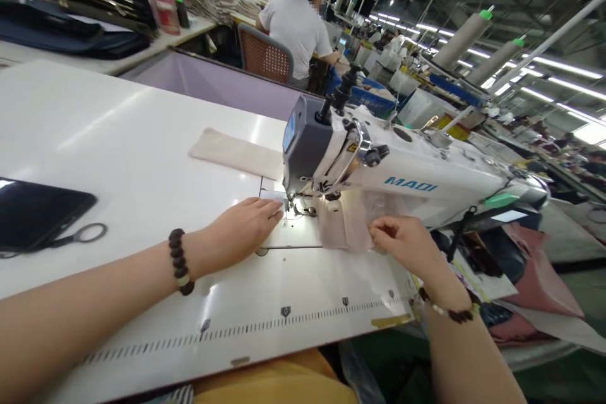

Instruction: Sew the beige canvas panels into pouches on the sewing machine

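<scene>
Desk [331, 281], white, ruler-marked near edge: under the sewing machine [407, 164]. Right hand [400, 237]: near side of the machine, grip closed, fingertips pinching the edge of a pale fabric piece [348, 224]. Fabric piece: on the desk, below the machine's arm. Left hand [250, 221]: just left of the machine's needle, palm down, grip open, fingers extended. Phone [42, 211], dark: well left of the machine. Fabric strip [231, 153], beige: flat, behind the machine's head, to its left. Person [298, 25], white top, seated: beyond the machine.

Dark round-beaded bracelet [177, 259] on the left wrist [193, 255], dark-and-pale beaded bracelet [460, 315] on the right wrist [449, 287].
</scene>
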Demonstrator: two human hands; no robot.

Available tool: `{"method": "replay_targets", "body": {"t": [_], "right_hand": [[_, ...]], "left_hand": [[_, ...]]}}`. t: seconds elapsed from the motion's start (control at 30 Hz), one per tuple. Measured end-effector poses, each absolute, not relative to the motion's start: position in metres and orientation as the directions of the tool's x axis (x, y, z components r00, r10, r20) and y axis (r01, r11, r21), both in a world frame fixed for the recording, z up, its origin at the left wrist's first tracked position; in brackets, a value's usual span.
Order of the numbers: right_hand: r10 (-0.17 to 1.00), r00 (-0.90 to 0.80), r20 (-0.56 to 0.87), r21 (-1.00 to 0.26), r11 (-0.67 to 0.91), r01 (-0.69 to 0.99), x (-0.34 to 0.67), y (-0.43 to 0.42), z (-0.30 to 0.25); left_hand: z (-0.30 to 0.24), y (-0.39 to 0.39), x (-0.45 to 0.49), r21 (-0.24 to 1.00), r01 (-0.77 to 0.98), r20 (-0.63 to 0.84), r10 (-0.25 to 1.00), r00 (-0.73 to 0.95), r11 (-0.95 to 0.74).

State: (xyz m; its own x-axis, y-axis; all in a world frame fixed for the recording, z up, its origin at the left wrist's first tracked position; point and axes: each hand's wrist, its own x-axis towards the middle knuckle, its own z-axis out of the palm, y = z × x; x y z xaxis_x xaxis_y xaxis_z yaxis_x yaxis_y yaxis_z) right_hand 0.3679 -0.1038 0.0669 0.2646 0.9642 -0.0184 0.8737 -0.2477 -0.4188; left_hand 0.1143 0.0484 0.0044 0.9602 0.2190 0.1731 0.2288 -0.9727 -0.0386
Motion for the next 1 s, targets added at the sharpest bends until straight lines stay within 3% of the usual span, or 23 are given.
{"method": "replay_targets", "body": {"t": [0.07, 0.13, 0.4, 0.57, 0.7, 0.9, 1.0], "right_hand": [[0.975, 0.221, 0.019, -0.319, -0.203, 0.926, 0.363, -0.101, 0.070], [0.981, 0.192, 0.019, -0.307, -0.177, 0.935, 0.358, -0.097, 0.072], [0.964, 0.231, -0.128, -0.577, -0.262, 0.774, 0.367, -0.099, 0.081], [0.952, 0.278, -0.126, -0.584, -0.297, 0.756, 0.370, -0.101, 0.085], [0.960, 0.148, -0.236, -0.732, -0.276, 0.623, 0.365, -0.114, 0.097], [0.937, 0.094, -0.335, -0.870, -0.346, 0.351, 0.330, -0.161, 0.095], [0.907, 0.008, -0.422, -0.865, -0.405, 0.298, 0.304, -0.178, 0.081]], "left_hand": [[0.006, 0.044, 0.114, -0.034, 0.207, 0.174, 0.198, 0.965, -0.978], [0.007, 0.040, 0.113, -0.031, 0.192, 0.177, 0.184, 0.967, -0.981], [0.005, 0.023, 0.109, -0.032, 0.128, 0.257, 0.116, 0.959, -0.991], [0.010, 0.012, 0.113, -0.027, 0.089, 0.247, 0.080, 0.966, -0.996], [0.013, 0.007, 0.116, 0.020, 0.053, 0.280, 0.056, 0.958, -0.998], [0.027, -0.016, 0.129, 0.154, 0.035, 0.534, 0.112, 0.838, -0.987], [0.037, -0.035, 0.142, 0.173, -0.119, 0.542, -0.006, 0.840, -0.978]]}}
